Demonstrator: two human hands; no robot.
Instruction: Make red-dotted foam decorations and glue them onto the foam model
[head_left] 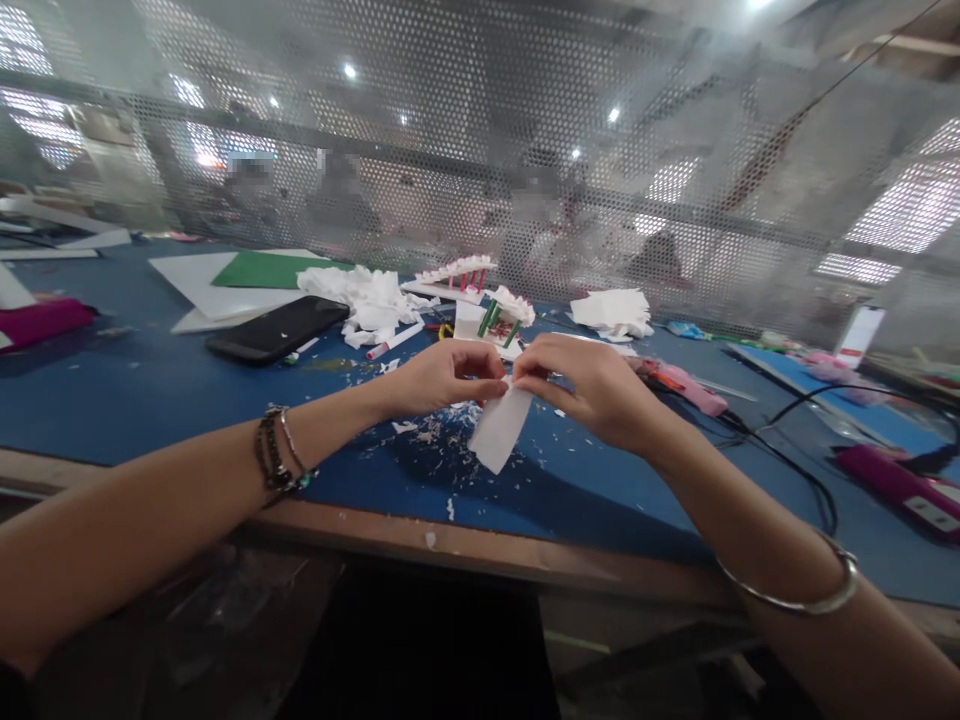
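Note:
Both my hands pinch the top edge of a small white piece of paper [500,432], which hangs down over the blue table. My left hand [457,378] has thumb and fingers closed at its upper corner. Right beside it, the fingertips of my right hand [581,385] press on the same edge. White paper scraps [431,435] are scattered on the table beneath. Just behind my hands stands a small white model with green posts [501,318], and farther back another with red posts [457,275].
A black phone [277,330] and a heap of torn white paper [371,300] lie left of centre. Stacked paper pieces [613,312] sit behind my right hand. A pink glue gun [686,385] with a black cable lies right. A perforated metal screen [450,130] closes the back.

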